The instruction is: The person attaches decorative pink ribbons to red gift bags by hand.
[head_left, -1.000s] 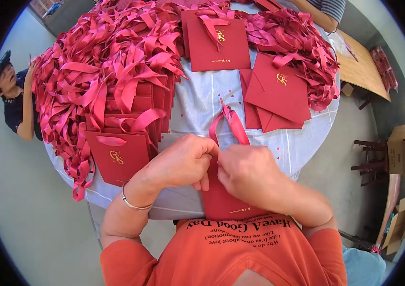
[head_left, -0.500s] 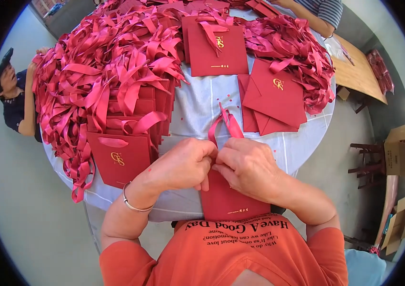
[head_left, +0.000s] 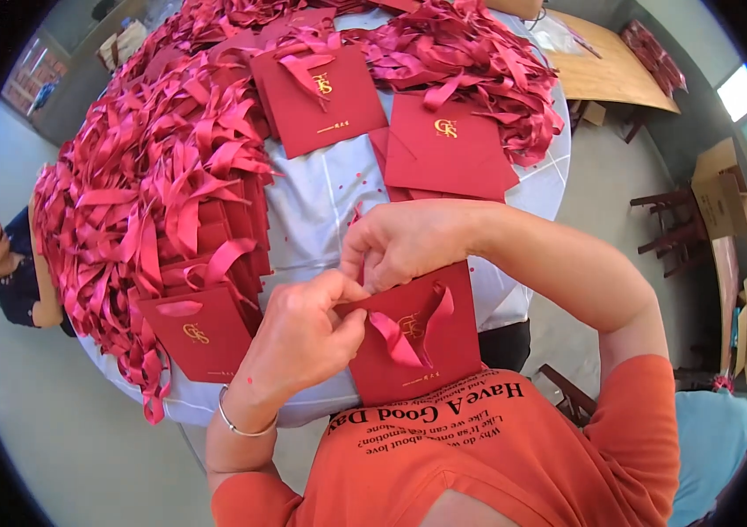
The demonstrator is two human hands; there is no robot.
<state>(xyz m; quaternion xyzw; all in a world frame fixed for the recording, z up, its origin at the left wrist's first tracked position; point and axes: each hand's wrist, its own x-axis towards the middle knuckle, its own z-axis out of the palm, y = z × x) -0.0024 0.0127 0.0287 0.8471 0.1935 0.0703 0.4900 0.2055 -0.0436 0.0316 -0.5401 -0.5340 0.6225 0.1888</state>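
A red paper gift bag with a gold emblem stands at the table's near edge, against my orange shirt. Its pink ribbon handle hangs down over the front in a loop. My left hand, a silver bangle on its wrist, is closed, thumb and finger pinching the bag's top edge near its left corner. Bent over from the far side, my right hand is closed too, its fingertips close to the left ones. Between them a bit of pink ribbon shows behind the bag; the fingertips' exact hold is partly hidden.
A large heap of red bags with pink ribbons covers the table's left; more bags lie beyond my hands. Red specks dot the white tablecloth. Another person is at the left. A stool and cardboard boxes stand right.
My right hand has moved to the bag's far side, its elbow raised. The near ribbon handle now hangs over the front. The view has shifted, so the table appears turned.
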